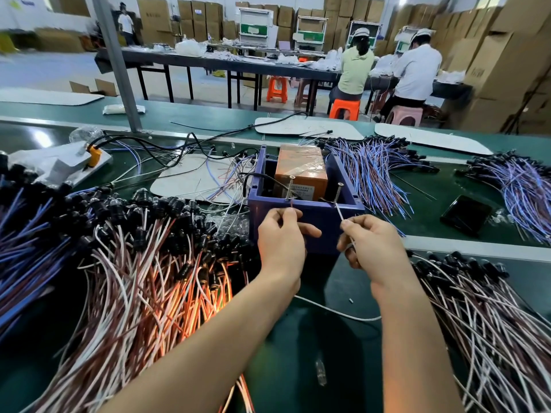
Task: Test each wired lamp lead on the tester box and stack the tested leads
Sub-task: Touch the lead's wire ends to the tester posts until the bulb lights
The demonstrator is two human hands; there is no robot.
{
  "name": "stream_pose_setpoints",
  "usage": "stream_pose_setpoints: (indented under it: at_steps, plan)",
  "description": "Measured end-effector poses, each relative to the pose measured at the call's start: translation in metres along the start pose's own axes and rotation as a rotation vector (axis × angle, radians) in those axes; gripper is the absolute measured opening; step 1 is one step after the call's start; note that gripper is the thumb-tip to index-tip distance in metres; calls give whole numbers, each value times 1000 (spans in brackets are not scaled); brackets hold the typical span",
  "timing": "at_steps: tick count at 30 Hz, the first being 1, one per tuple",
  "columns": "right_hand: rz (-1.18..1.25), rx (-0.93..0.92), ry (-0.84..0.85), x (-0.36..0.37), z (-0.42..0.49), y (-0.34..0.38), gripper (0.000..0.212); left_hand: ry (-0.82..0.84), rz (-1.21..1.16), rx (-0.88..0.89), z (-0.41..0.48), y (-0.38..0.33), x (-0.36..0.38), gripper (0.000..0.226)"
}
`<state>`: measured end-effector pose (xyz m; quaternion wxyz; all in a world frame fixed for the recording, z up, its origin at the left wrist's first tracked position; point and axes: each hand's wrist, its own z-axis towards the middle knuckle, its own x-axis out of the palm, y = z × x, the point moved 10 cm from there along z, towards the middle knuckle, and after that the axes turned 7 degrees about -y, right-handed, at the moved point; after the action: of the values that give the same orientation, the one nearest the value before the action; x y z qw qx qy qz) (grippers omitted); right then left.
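1. The left hand (pixel 283 236) pinched the brown end of the lead (pixel 340 213) and the right hand (pixel 372 248) its white end, both at the front wall of the blue plastic box (pixel 310 217).
2. Each bare tip probably needed steady pressure on its own threaded metal screw (pixel 288 188).
3. The wires looked thin and floppy.

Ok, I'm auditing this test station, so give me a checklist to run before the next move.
1. Left hand pinches a wire end just below the left screw: ok.
2. Right hand pinches the white wire end aimed at the right screw: ok.
3. Wire ends touching both screws: cannot tell.
4. Tester box upright, open top facing up: ok.
5. Lamp lighting: cannot tell; an orange glow shows in the left pile, source hidden.
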<state>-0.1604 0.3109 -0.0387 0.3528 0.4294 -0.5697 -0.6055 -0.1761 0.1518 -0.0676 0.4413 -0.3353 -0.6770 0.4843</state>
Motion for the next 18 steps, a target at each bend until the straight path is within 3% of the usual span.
stream_pose_setpoints:
  at_steps: [18]
  plan:
    - [-11, 7, 7, -4, -2, 2, 18, -1, 35, 7, -1, -1, -1, 20]
